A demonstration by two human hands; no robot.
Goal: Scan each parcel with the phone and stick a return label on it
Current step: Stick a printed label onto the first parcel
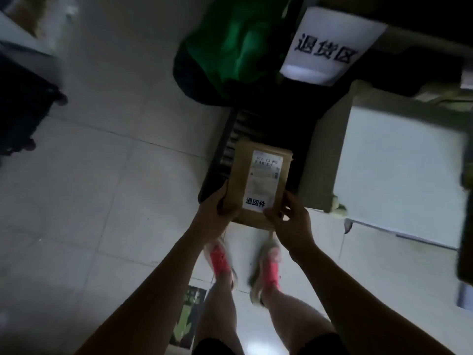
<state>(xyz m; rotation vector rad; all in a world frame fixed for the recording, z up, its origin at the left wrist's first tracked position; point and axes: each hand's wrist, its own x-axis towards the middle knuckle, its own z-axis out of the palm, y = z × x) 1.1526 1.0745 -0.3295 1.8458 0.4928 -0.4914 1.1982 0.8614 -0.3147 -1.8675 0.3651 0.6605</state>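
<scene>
Where the view looks straight down, a pale tiled floor [102, 175] covers the left half, and a large white-topped box [399, 170] stands at the right. A green bag [235, 42] lies at the top centre, beside a white sign [330, 44] printed with black characters. Below these sits a dark slatted crate [227, 149]. The brown parcel [239, 172] is held flat above the near end of this crate, between both hands. It bears a white shipping label [266, 172] and, at its near edge, a return label [255, 202]. The left hand [217, 208] grips the left edge, thumb on top, the remaining fingers hidden beneath. The right hand [291, 221] grips the near right corner, fingers curled round the edge, thumb touching the return label's corner.
</scene>
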